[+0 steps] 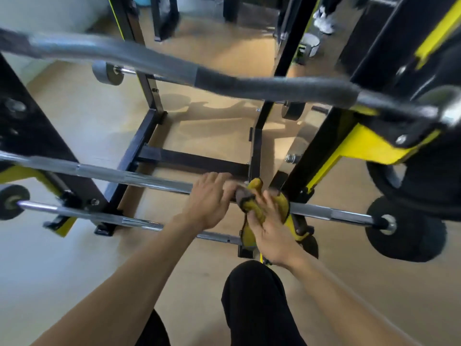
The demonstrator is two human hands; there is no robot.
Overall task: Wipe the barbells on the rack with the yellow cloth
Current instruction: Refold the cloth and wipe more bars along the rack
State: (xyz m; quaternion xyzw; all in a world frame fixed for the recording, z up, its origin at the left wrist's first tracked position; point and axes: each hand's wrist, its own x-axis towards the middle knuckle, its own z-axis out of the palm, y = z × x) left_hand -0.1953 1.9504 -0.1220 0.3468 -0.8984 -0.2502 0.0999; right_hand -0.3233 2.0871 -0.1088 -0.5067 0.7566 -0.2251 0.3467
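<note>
On the middle bar of the rack, close to the right upright, the yellow cloth [252, 208] is bunched around the chrome shaft of the straight barbell [139, 179], with a tail of it hanging down toward the lower barbell [104, 217].

To wipe this bar well, the cloth probably wants wrapping fully round the shaft and sliding along its length with steady squeeze, turning the wrist so the underside gets cleaned too; the knurled sections will likely catch the fabric, so shorter strokes there. The stretch by the yellow bracket [296, 226] is the awkward part.

Both hands meet at the cloth. The right hand [268, 231] lies over it from the near side, fingers curled down into the fabric and gripping it against the bar. The left hand [212, 201] comes in from the left with fingers bent over the bar and the cloth's grey-looking edge; whether it pinches the cloth or only steadies the bar, I cannot tell.

Above, a curved bar [154, 62] with dark grips crosses the view, blurred. Black weight plates [404, 231] cap the bar ends over the tan floor [74, 258].
</note>
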